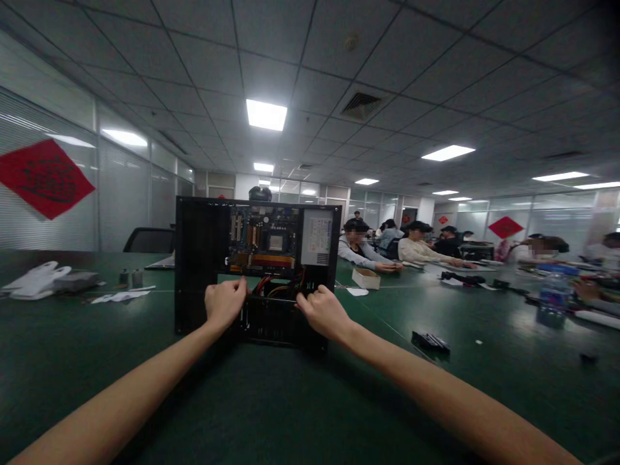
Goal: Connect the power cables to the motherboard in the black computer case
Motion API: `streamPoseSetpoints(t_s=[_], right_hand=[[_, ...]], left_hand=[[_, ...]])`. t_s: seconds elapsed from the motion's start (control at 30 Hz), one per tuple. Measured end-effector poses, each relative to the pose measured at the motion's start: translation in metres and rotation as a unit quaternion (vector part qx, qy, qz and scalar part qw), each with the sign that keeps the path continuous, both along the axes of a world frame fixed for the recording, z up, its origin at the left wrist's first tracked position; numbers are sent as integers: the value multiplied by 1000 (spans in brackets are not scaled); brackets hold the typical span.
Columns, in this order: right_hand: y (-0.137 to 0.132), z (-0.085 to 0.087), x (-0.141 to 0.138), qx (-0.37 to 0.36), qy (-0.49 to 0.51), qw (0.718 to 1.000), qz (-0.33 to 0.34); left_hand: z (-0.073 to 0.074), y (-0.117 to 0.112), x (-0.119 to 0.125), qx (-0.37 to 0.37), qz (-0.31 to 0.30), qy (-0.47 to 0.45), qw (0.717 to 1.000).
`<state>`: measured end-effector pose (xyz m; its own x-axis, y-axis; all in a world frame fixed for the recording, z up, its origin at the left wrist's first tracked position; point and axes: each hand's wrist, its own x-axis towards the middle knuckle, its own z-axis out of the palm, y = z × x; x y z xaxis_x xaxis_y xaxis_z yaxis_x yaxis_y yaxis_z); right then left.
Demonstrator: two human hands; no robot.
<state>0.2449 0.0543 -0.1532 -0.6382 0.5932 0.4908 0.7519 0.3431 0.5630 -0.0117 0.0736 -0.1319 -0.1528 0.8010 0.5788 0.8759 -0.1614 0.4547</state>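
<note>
A black computer case [197, 261] stands upright on the green table, its open side facing me. Inside it are a motherboard [277, 241], a silver power supply [316, 236] at the upper right and a bundle of coloured cables [285, 286]. A thin crossbar [271, 299] runs over the lower opening. My left hand [226, 303] is closed at the bar's left end, fingers curled. At its right end, my right hand [323, 312] is closed too, thumb and fingers pinched at the bar. My fingers partly hide both ends.
On the green table [382, 400] a white plastic bag [36, 281], a grey block [76, 281] and papers [121, 296] lie to the left. Rightward are a small box [366, 278], a black part [431, 341] and a clear bottle [555, 292]. Several people sit farther along the right.
</note>
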Motion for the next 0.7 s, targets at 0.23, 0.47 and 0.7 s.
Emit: streamPoseSetpoints(t_s=[0.23,0.47,0.7], right_hand=[[-32,8,-41,6,-36,999,-10],[-69,15,-106,-7,-61,998,-15],[-85,15,-198,-23,-128,991,13]], left_hand=[[17,31,-17,-100,45,-65,992],[7,53,-50,-67,32,-78,994],[22,59,-82,12,-101,-100,990]])
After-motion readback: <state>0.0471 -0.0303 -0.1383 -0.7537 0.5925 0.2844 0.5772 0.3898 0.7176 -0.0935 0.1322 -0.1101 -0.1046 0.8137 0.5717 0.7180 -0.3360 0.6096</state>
